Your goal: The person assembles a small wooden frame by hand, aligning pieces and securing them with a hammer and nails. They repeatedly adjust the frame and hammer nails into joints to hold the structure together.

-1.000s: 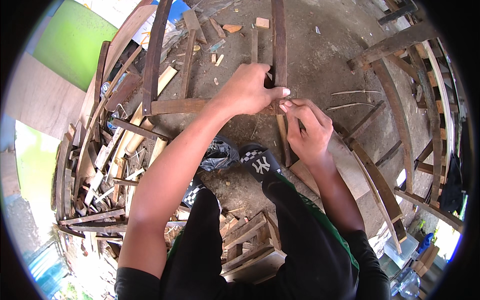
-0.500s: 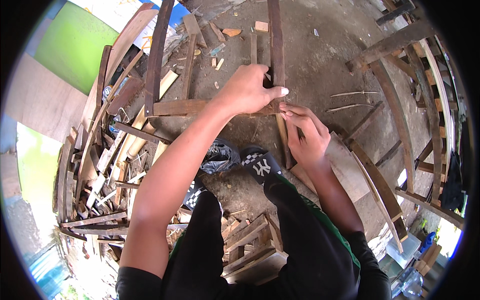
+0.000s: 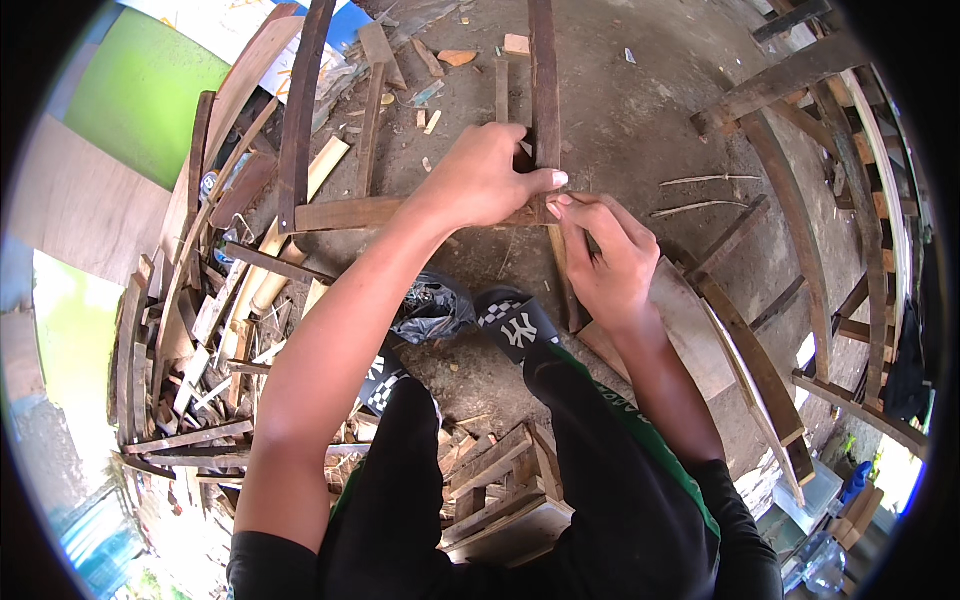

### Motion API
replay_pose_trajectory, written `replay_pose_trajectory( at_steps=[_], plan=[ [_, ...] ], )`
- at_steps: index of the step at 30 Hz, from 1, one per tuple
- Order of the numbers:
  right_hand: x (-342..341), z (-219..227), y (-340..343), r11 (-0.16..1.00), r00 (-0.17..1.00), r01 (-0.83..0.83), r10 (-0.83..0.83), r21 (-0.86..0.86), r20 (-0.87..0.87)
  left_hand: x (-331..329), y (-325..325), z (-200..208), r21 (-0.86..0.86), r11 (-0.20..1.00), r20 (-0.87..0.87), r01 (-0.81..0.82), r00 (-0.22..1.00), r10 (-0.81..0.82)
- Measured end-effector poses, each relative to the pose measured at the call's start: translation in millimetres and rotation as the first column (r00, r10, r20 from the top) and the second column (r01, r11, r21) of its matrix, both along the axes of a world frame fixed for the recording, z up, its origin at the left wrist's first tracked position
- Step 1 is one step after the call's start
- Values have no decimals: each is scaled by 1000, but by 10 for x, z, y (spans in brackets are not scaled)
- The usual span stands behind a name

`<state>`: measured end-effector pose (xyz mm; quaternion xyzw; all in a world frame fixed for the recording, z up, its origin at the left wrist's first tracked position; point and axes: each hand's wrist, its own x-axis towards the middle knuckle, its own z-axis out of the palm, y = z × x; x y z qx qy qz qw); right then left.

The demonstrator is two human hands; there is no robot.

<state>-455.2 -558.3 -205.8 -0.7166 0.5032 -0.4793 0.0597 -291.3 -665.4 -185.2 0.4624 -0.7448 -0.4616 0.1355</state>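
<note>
Both hands and the wooden frame [image 3: 544, 90] sit a little farther left in the view than half a second earlier, and the right fingertips have drawn slightly nearer the left thumb. At the frame's near right corner, the left hand [image 3: 485, 180] is clasped around the wood, its thumb laid across the joint and its fingers bent over, partly out of sight. Just beside that thumb, the right hand [image 3: 610, 250] holds its thumb and fingertips pressed together in a pinch against the corner; whether something small lies between them cannot be told. From this joint the crosspiece [image 3: 345, 214] runs left, partly behind the left forearm, to the other upright [image 3: 303, 120]. Below the corner, a narrow wooden strip [image 3: 567, 295] slants down toward the floor [image 3: 640, 120]. A black plastic bag [image 3: 435, 310] lies between the dark slippers [image 3: 510, 325] with white checks, and a wooden stool-like piece [image 3: 510, 530] shows between the legs. Left of the person spreads a heap of wood scraps [image 3: 205, 370], with a green panel [image 3: 150, 110] farther up. To the right, a flat board [image 3: 692, 345] lies near the right forearm, two thin sticks [image 3: 700, 210] rest on the concrete, and curved timbers [image 3: 795, 230] stand beyond.
</note>
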Motion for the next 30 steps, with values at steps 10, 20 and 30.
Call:
replay_pose_trajectory(
  at_steps=[10, 20, 30],
  plan=[
    [15, -10, 7, 1000, 1000, -8, 8, -1, -1, 18, 11, -59, -21, 1000, -22, 4, 1000, -4],
    [41, 20, 56, 998, 1000, 17, -17, 60, 3, -2, 63, -17, 23, 999, -16, -22, 1000, 22],
    [38, -55, 92, 999, 1000, 11, -11, 35, 5, 7, 47, -28, -22, 1000, -11, -3, 1000, 2]
  ],
)
